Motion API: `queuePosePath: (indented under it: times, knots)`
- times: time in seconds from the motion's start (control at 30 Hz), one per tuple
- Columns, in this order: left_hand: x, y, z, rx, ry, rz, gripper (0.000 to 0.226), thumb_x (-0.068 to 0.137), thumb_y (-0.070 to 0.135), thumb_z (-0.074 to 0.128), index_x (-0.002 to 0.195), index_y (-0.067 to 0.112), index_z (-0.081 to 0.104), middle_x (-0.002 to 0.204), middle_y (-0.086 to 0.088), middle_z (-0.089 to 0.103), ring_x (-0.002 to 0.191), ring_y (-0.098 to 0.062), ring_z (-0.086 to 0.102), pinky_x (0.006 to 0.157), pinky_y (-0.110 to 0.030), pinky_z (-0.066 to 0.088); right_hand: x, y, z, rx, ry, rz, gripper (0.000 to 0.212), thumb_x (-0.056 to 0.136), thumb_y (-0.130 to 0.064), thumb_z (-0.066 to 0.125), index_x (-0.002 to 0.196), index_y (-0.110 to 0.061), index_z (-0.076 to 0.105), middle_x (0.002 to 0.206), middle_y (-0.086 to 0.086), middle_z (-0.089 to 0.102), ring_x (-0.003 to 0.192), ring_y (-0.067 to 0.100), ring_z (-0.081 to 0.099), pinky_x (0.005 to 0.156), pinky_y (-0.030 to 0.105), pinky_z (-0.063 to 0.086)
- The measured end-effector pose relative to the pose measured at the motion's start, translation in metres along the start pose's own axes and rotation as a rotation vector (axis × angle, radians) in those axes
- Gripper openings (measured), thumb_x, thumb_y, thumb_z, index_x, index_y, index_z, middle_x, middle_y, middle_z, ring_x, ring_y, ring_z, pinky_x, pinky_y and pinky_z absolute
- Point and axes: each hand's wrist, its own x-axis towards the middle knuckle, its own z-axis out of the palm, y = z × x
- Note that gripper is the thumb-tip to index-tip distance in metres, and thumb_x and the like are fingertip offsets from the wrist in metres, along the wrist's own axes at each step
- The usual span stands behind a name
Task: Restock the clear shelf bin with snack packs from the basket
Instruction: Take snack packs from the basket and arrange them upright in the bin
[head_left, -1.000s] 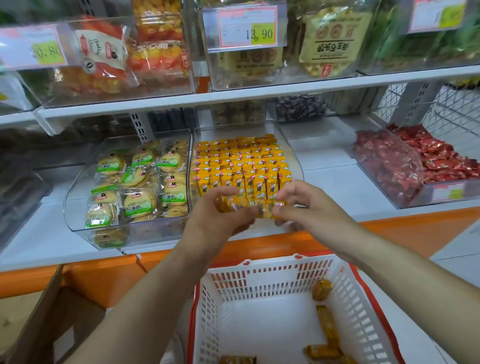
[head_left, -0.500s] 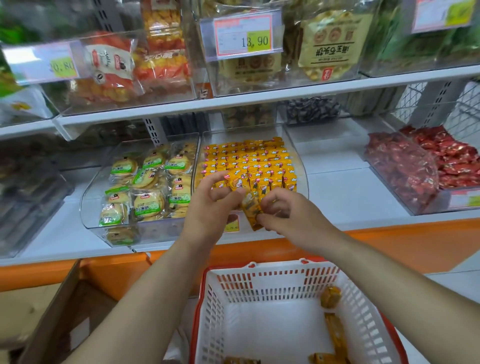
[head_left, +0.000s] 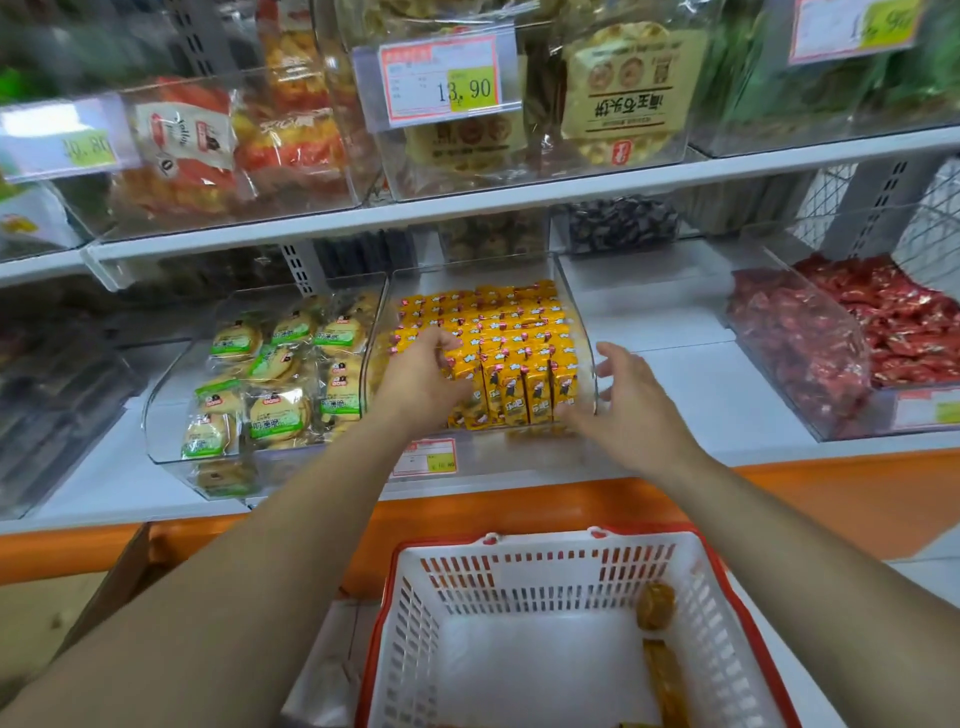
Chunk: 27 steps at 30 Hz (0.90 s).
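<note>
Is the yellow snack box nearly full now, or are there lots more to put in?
Nearly done. The clear bin already holds tidy rows of yellow packs, almost to its front. The left hand is at the front row, seemingly settling packs in. The right hand is open beside the bin. Only a few loose packs lie in the basket.

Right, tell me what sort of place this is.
Most likely a shop's snack aisle: printed price tags on the bin fronts, clear bins of snack packs sorted by kind, and a plastic shopping basket below.
</note>
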Motion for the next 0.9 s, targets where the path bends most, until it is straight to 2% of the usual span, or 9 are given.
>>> queuePosePath:
  times: [0.1, 0.17, 0.27, 0.33, 0.5, 0.6, 0.67, 0.8, 0.9]
  knots:
    - [0.012, -0.008, 0.017, 0.046, -0.053, 0.009, 0.040, 0.087, 0.016, 0.081, 0.114, 0.028, 0.054, 0.087, 0.003, 0.054, 0.071, -0.012, 0.052, 0.058, -0.028, 0.049, -0.002, 0.002, 0.007, 0.040, -0.069, -0.030, 0.085, 0.068, -0.047, 0.086, 0.138, -0.036, 0.039, 0.121, -0.010, 0.040, 0.115, 0.017, 0.055, 0.095, 0.042, 0.052]
    - [0.019, -0.011, 0.027, 0.028, -0.048, 0.016, 0.039, 0.086, 0.013, 0.081, 0.116, 0.024, 0.059, 0.083, 0.004, 0.052, 0.072, -0.015, 0.052, 0.062, -0.032, 0.050, -0.001, 0.003, 0.008, 0.033, -0.052, -0.018, 0.094, 0.064, -0.046, 0.089, 0.142, -0.035, 0.036, 0.127, -0.006, 0.041, 0.116, 0.017, 0.055, 0.096, 0.043, 0.053]
    - [0.027, -0.011, 0.036, -0.004, -0.061, -0.019, 0.036, 0.085, 0.012, 0.083, 0.111, 0.023, 0.061, 0.077, 0.005, 0.054, 0.065, -0.011, 0.052, 0.054, -0.025, 0.044, 0.002, 0.003, 0.013, 0.027, -0.006, 0.006, 0.097, 0.065, -0.042, 0.090, 0.143, -0.032, 0.034, 0.134, -0.002, 0.042, 0.115, 0.019, 0.057, 0.096, 0.043, 0.053]
    - [0.031, -0.011, 0.039, 0.014, -0.080, -0.044, 0.036, 0.084, 0.014, 0.084, 0.110, 0.025, 0.060, 0.076, 0.005, 0.058, 0.065, -0.009, 0.055, 0.055, -0.025, 0.046, 0.004, 0.003, 0.015, 0.004, 0.013, 0.012, 0.096, 0.066, -0.043, 0.090, 0.143, -0.030, 0.034, 0.134, -0.001, 0.043, 0.116, 0.018, 0.056, 0.095, 0.040, 0.052]
    - [0.031, -0.007, 0.041, 0.109, -0.078, -0.080, 0.039, 0.083, 0.023, 0.085, 0.109, 0.023, 0.056, 0.084, 0.002, 0.068, 0.083, -0.021, 0.066, 0.076, -0.036, 0.059, 0.006, 0.005, 0.017, -0.042, 0.023, 0.017, 0.093, 0.066, -0.049, 0.088, 0.141, -0.032, 0.035, 0.133, -0.004, 0.046, 0.116, 0.016, 0.055, 0.091, 0.036, 0.052]
    - [0.025, -0.004, 0.033, 0.095, -0.088, -0.133, 0.036, 0.085, 0.027, 0.083, 0.106, 0.020, 0.055, 0.099, -0.008, 0.071, 0.093, -0.027, 0.069, 0.080, -0.041, 0.060, 0.003, 0.003, 0.016, -0.096, 0.007, -0.015, 0.084, 0.068, -0.052, 0.085, 0.136, -0.035, 0.038, 0.131, -0.005, 0.048, 0.115, 0.015, 0.056, 0.082, 0.031, 0.048]
    - [0.015, 0.000, 0.024, 0.058, -0.088, -0.155, 0.034, 0.088, 0.027, 0.079, 0.111, 0.019, 0.055, 0.101, -0.007, 0.070, 0.094, -0.027, 0.068, 0.083, -0.040, 0.059, -0.001, 0.004, 0.012, -0.168, -0.033, -0.019, 0.082, 0.070, -0.055, 0.081, 0.136, -0.034, 0.039, 0.133, -0.003, 0.050, 0.118, 0.017, 0.056, 0.082, 0.033, 0.048]
    - [-0.024, 0.002, 0.000, 0.075, -0.033, 0.017, 0.021, 0.094, 0.025, 0.069, 0.110, 0.019, 0.058, 0.095, 0.001, 0.065, 0.081, -0.018, 0.063, 0.076, -0.036, 0.056, -0.020, 0.011, -0.005, -0.292, -0.133, 0.093, 0.088, 0.075, -0.059, 0.075, 0.147, -0.024, 0.035, 0.139, 0.002, 0.049, 0.123, 0.023, 0.054, 0.092, 0.040, 0.048]
    - [-0.065, 0.002, -0.009, 0.114, -0.078, 0.193, 0.010, 0.095, 0.024, 0.067, 0.099, 0.028, 0.060, 0.089, 0.011, 0.065, 0.076, -0.010, 0.065, 0.061, -0.027, 0.054, -0.042, 0.018, -0.024, -0.306, -0.169, 0.072, 0.063, 0.077, -0.054, 0.073, 0.131, -0.029, 0.054, 0.123, -0.007, 0.058, 0.104, 0.013, 0.059, 0.084, 0.032, 0.047]
